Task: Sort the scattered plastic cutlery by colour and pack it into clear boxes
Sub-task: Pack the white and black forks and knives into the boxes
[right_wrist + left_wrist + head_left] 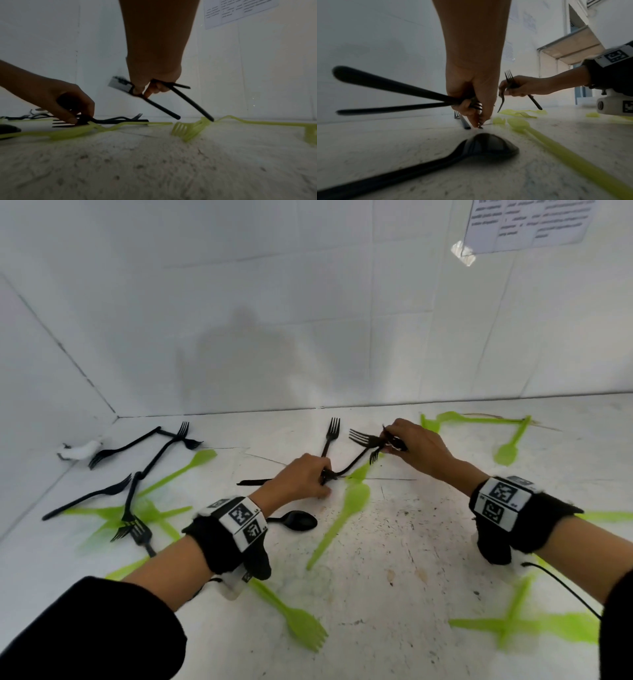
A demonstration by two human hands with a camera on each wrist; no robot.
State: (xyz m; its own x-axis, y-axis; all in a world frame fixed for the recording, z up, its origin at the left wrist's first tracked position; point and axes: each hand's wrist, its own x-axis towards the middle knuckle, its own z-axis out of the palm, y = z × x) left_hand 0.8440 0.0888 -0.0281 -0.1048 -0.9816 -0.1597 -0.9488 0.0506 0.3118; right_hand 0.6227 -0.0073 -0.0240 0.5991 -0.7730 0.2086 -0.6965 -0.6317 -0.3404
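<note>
Early days: my left hand (301, 479) and right hand (416, 448) each clutch a few black forks (364, 438), while most black and green cutlery (346, 517) lies scattered across the tabletop (411, 542), no boxes visible.

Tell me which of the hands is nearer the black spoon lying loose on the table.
Left. The left hand, gripping black forks, sits just beyond the black spoon, which lies beside that wrist. The right hand holds its black forks farther off, to the right and toward the wall.
</note>
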